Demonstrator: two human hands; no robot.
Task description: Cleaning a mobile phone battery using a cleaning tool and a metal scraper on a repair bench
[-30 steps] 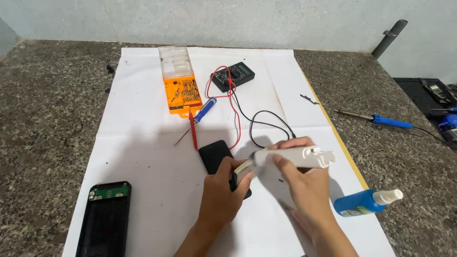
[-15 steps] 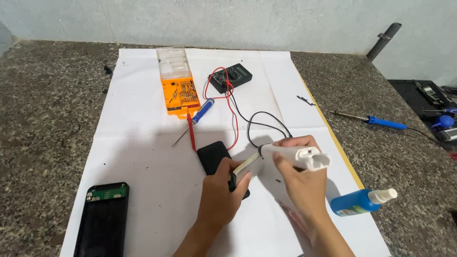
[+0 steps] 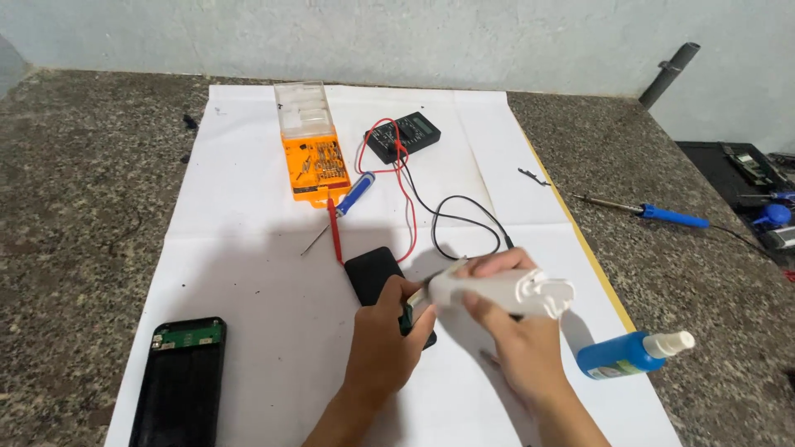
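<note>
L hand [image 3: 383,343] gripping black phone [image 3: 377,277] on white paper [image 3: 248,273], R hand [image 3: 517,331] gripping white glue-gun-like tool [image 3: 505,291], blue spray bottle [image 3: 633,354] nearby

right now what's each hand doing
Left hand: closed on the black device on the paper.
Right hand: closed around the white tool.
</note>
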